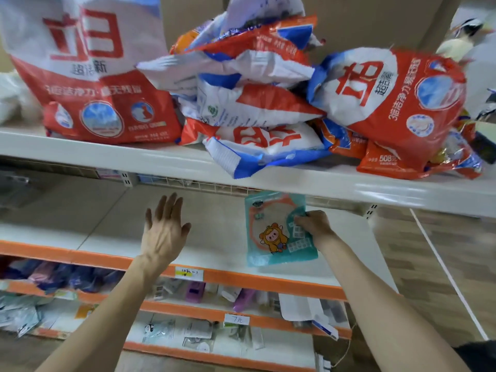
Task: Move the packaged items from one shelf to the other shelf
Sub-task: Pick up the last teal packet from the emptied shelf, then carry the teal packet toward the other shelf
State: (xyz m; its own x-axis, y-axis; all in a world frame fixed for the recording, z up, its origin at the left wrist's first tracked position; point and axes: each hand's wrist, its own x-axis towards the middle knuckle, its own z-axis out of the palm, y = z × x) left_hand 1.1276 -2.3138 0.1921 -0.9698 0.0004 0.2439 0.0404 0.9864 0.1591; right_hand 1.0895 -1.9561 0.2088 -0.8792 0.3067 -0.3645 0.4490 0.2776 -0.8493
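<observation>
My right hand grips a teal packet with an orange cartoon figure, holding it upright above the orange-edged middle shelf, just under the front lip of the top shelf. My left hand hovers over the same middle shelf to the packet's left, fingers spread, holding nothing. On the top shelf lie several red, white and blue detergent bags: a tall upright bag at left, a loose pile in the middle and another bag at right.
Lower orange-edged shelves hold small packaged goods, a purple item and price tags. Blue and purple packets lie at lower left. A wood-pattern floor shows to the right of the shelving.
</observation>
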